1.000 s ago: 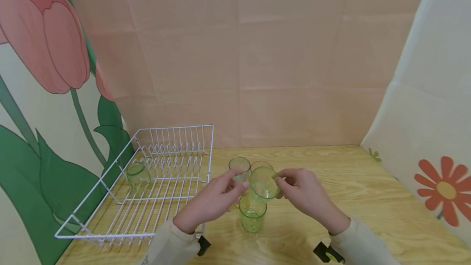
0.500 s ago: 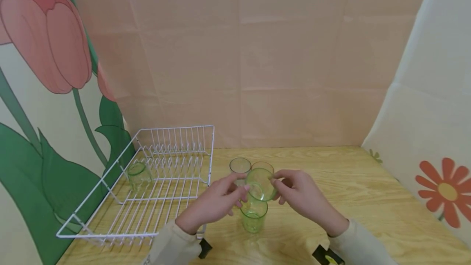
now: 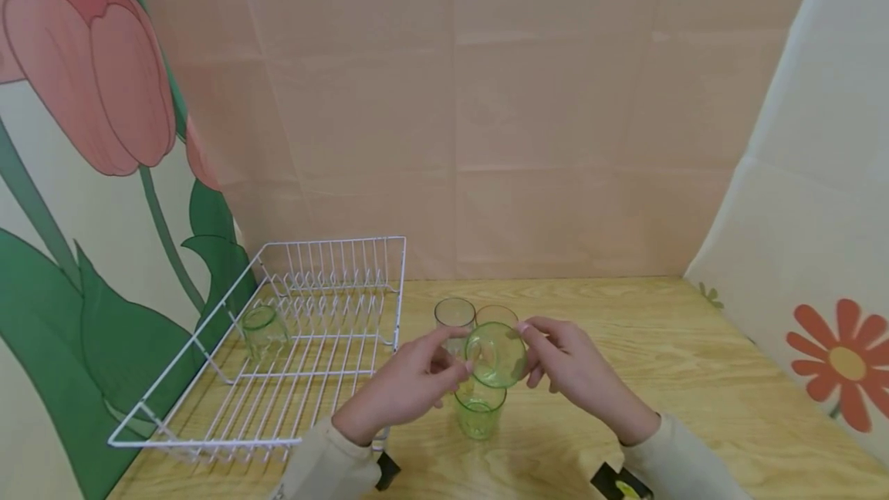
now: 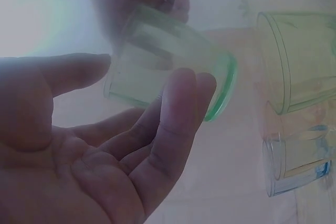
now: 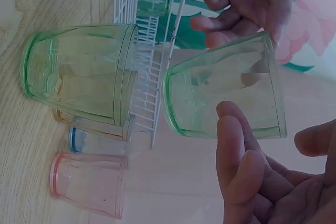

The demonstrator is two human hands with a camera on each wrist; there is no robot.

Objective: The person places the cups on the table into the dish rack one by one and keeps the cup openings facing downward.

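Both hands hold a clear green glass (image 3: 495,355) between them, tilted above the table with its mouth toward me. My left hand (image 3: 410,378) has its fingers curled along the glass's left side, its thumb near the rim in the left wrist view. On the other side, my right hand (image 3: 571,365) grips the glass near its rim, fingers against the wall in the right wrist view. Just below stands a second green glass (image 5: 79,74), upright. Behind it are a blue-based glass (image 5: 97,139) and a pink glass (image 5: 89,182); an orange-tinted one (image 5: 65,115) is mostly hidden.
A white wire dish rack (image 3: 305,373) stands at the left, close to my left forearm. Inside it, a green glass (image 3: 265,334) rests upside down at the rack's left side. The wooden table (image 3: 625,407) reaches back to a pinkish cloth (image 3: 556,137).
The held glass has been turned between the hands, its mouth now facing me more. My right fingers have shifted along its rim. The standing glasses have stayed in place.
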